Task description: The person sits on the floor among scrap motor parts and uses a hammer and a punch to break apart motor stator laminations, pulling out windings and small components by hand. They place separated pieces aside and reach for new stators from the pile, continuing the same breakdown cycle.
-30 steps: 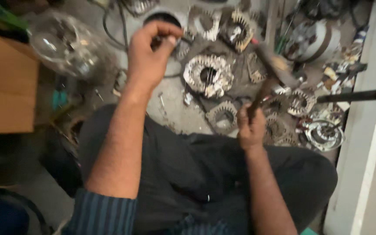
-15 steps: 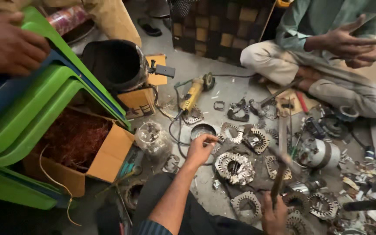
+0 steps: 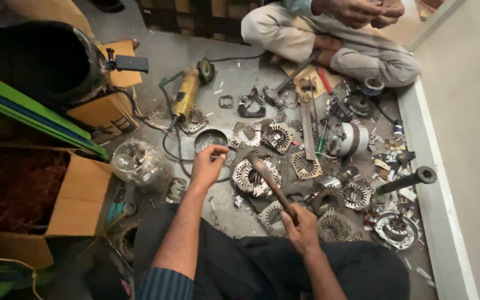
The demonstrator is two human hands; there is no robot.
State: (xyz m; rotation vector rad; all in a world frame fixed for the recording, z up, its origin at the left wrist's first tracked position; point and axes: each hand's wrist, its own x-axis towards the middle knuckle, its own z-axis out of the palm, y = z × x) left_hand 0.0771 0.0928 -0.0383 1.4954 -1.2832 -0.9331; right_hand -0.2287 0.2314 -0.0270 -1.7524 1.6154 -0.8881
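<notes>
Below, the cardboard box (image 3: 79, 194) holds copper wire (image 3: 12, 189) — right hand (image 3: 304, 228) grips a hammer (image 3: 268, 180), left hand (image 3: 208, 165) pinched.

yellow angle grinder (image 3: 186, 99); green plastic chairs (image 3: 23, 114); brown cardboard box (image 3: 76, 194); blue-striped sleeve (image 3: 165, 284); grey floor (image 3: 179, 55)

The motor stator (image 3: 255, 179) lies on the floor (image 3: 165, 55), with the round tin (image 3: 210, 139) just behind it to the left. The angle grinder (image 3: 186, 99) lies further behind that way, the clear jar (image 3: 139, 163) left of the stator, the cardboard box (image 3: 70, 203) beyond the jar. The metal tube (image 3: 406, 180) lies well right of the stator, by the wall (image 3: 468, 111).
</notes>
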